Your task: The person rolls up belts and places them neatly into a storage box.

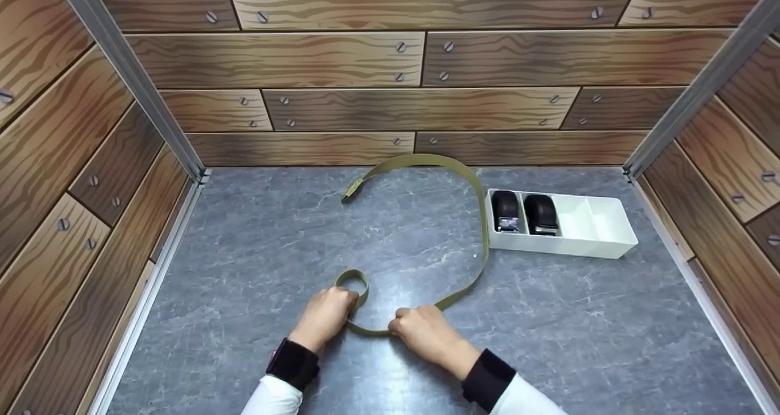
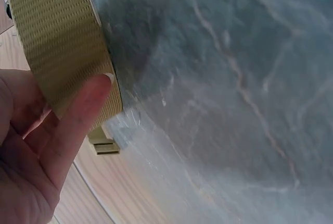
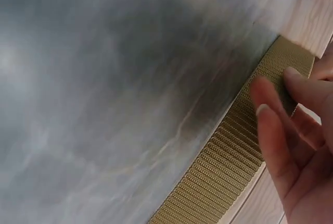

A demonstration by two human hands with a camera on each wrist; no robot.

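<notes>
An olive woven webbing belt (image 1: 454,164) stands on its edge, sweeping in a wide curve from a metal buckle (image 1: 352,189) at the far left round to both hands. My left hand (image 1: 326,317) pinches it beside a small loop curled in its near end. In the left wrist view the thumb (image 2: 83,104) lies along the webbing (image 2: 62,41), with the other fingers partly hidden behind. To the right, my right hand (image 1: 426,333) grips the strap a short way along. Its fingertips hold both faces of the webbing (image 3: 218,166) in the right wrist view.
A white divided box (image 1: 560,244) stands at the right, close beside the belt's curve. Two rolled black belts (image 1: 541,214) sit in its left compartments. Wood-patterned walls (image 1: 390,110) enclose the grey marbled table (image 1: 244,250) at the back and both sides.
</notes>
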